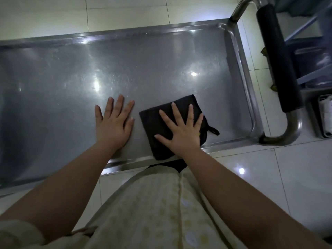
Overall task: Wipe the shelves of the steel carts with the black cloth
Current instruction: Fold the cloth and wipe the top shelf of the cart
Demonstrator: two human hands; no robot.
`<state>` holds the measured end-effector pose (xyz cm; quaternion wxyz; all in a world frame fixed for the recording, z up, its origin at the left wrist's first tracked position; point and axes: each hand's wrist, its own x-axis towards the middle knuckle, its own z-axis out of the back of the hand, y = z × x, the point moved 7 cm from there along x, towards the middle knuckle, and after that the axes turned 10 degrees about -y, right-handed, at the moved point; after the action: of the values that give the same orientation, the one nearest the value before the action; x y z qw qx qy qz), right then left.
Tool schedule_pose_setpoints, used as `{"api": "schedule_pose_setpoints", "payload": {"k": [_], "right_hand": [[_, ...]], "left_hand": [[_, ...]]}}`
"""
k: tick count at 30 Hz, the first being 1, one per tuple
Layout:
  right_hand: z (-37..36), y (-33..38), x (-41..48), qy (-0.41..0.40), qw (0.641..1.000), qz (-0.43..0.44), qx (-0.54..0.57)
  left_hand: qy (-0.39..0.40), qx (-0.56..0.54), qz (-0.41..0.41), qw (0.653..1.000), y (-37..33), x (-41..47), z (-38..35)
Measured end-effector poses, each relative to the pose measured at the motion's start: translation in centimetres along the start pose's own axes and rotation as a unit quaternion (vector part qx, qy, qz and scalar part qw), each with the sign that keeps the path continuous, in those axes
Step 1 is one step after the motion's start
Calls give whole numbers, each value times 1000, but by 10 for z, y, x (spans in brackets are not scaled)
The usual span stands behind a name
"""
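In the head view I look straight down on the steel shelf [53, 78] of the cart. Its handle [276, 60], a steel tube with a black grip, stands at one end of the shelf. My right hand [181, 132] lies flat on the black cloth [150, 121] with its fingers [175, 112] straight and spread wide, pressing the cloth onto the steel. The cloth is folded to a rough square on the half of the shelf nearer the handle, with bare steel between them. Its near corner reaches over the shelf's front rim, and a small loop [213, 131] sticks out toward the handle. My left hand [113, 123] rests palm down on bare steel just beside the cloth, on the side away from the handle, not touching it. Its fingers [119, 105] are straight, a little apart, holding nothing. Pale floor tiles [269, 177] surround the cart, and my cream patterned garment [152, 203] lies below the shelf's front rim
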<state>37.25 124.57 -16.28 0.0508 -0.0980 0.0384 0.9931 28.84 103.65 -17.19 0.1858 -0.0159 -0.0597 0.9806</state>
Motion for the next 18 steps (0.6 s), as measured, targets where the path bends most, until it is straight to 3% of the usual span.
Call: {"api": "schedule_pose_setpoints", "payload": {"k": [6, 9, 13, 18], "right_hand": [[7, -162, -20, 6, 986, -164, -10], [6, -195, -29, 39, 985, -166, -23], [3, -148, -27, 34, 988, -141, -43], [-6, 7, -23, 19, 1000, 8, 5]], "left_hand": [[-7, -8, 3, 1000, -2, -2, 2], [-8, -1, 2, 1000, -4, -2, -1], [-9, 8, -1, 1000, -4, 0, -2], [-2, 1, -5, 1000, -3, -1, 0]]}}
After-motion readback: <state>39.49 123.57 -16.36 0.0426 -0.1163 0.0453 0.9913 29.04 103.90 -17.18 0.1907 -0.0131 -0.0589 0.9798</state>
